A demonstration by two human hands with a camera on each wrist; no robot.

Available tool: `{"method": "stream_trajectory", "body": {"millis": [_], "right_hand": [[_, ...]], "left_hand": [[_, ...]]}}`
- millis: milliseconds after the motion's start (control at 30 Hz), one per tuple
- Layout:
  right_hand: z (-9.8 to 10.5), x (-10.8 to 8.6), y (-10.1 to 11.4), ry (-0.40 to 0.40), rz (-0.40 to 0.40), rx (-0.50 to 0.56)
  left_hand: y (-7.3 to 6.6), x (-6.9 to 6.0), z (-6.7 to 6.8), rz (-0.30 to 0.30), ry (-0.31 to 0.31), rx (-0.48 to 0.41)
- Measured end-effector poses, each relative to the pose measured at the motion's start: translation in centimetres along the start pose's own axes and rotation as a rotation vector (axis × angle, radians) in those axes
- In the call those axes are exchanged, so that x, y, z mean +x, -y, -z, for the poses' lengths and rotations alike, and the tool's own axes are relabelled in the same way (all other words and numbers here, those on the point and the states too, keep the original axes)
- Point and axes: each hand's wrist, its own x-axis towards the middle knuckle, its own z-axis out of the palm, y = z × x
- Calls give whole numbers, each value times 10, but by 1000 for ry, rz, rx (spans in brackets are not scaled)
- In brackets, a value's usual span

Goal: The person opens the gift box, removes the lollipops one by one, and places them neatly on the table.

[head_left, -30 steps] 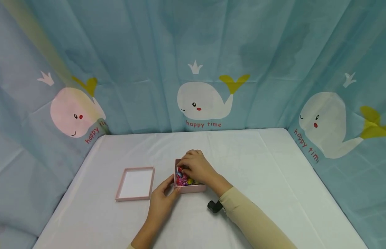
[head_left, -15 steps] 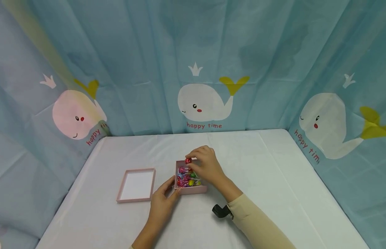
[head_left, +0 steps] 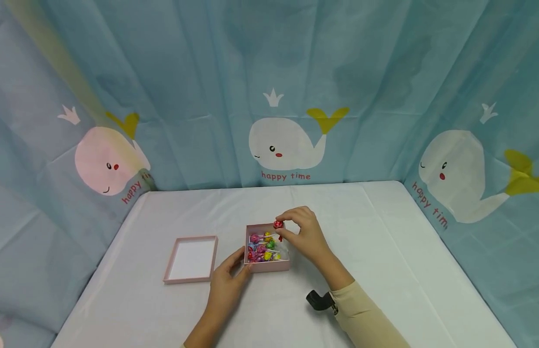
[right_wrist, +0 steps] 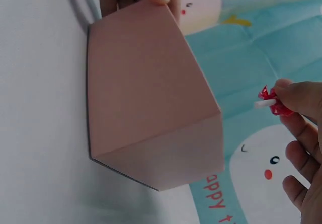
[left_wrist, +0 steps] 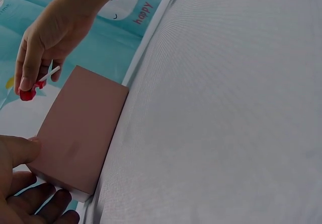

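A pink box [head_left: 269, 267] stands on the table, filled with several wrapped lollipops [head_left: 262, 249] in pink, yellow, green and blue. My left hand [head_left: 226, 285] grips its near left corner, thumb on the front wall and fingers along the left side. Over the box's right rim, my right hand [head_left: 307, 237] pinches a red lollipop [head_left: 278, 224] by its wrapped head between thumb and fingertips. In the right wrist view the white stick of that lollipop [right_wrist: 265, 103] points away from the fingers. Both wrist views show the box's outer walls, so its contents are hidden there.
A shallow pink box lid [head_left: 192, 261] lies inside up, left of the box. White cloth covers the table [head_left: 382, 251]. A blue curtain [head_left: 200, 96] with whale prints hangs behind and at both sides. A black device [head_left: 320, 300] sits at my right wrist.
My right hand has come up out of the box with the red lollipop and moved right, above the right rim. The left hand keeps its grip on the box.
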Motion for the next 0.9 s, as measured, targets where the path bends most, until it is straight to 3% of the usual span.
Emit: {"method": "stream_trajectory", "body": {"millis": [233, 467, 733, 900], "right_hand": [[12, 2, -7, 6, -115, 37], [22, 0, -27, -29, -272, 61], [22, -8, -55, -35, -394, 50], [18, -15, -67, 5, -497, 9]], "left_hand": [[0, -1, 1, 13, 13, -17], [0, 0, 1, 2, 10, -26], [0, 0, 1, 9, 8, -15], [-1, -1, 0, 14, 10, -4]]}}
